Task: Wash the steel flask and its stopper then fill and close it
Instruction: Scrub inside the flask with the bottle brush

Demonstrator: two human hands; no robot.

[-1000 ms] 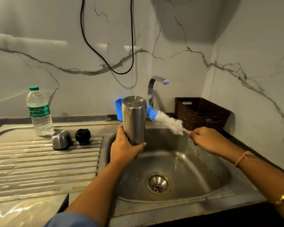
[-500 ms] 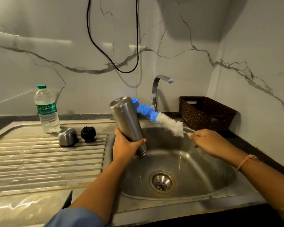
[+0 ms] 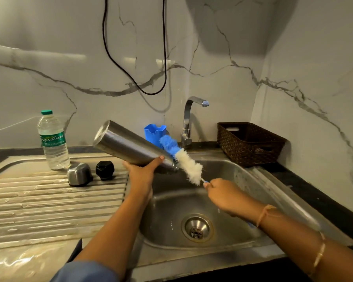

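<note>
My left hand grips the steel flask near its mouth. The flask lies tilted over the sink's left edge, base up to the left, mouth down to the right. My right hand holds the handle of a blue and white bottle brush, whose bristles lie just beside the flask's mouth. On the draining board stand the black stopper and the steel cap, side by side.
The steel sink basin with its drain lies below my hands. A tap rises behind it, next to a blue holder. A dark woven basket sits at the right, a plastic water bottle at the left.
My left hand has tipped the flask from upright to strongly slanted, base swinging left. The brush in my right hand has come down toward the flask's mouth.
</note>
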